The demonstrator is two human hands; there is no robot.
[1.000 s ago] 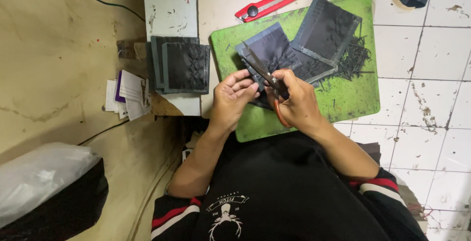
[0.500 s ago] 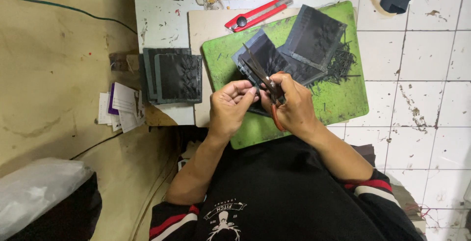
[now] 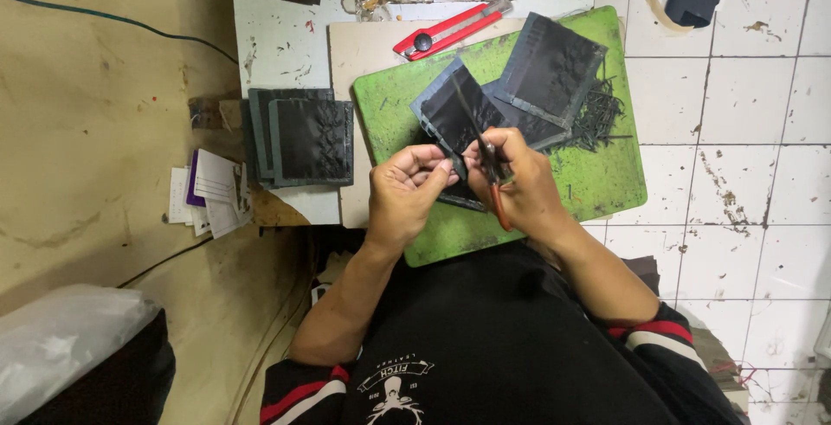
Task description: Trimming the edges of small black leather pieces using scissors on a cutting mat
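Leftmost, a stack of black embossed panels (image 3: 301, 141) lies on the table (image 3: 277, 44) beside the green cutting mat (image 3: 597, 191). Over the mat, the left hand (image 3: 405, 196) pinches the lower edge of a black leather piece (image 3: 454, 113), its grip closed on it. Just right, the right hand (image 3: 519, 187) is clenched around orange-handled scissors (image 3: 495, 178) touching that piece. Further up, a red utility knife (image 3: 450, 31) rests.

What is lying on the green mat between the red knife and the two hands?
In the head view, dark embossed pieces overlap on the green mat between the red knife and the hands, with black trimmings beside.
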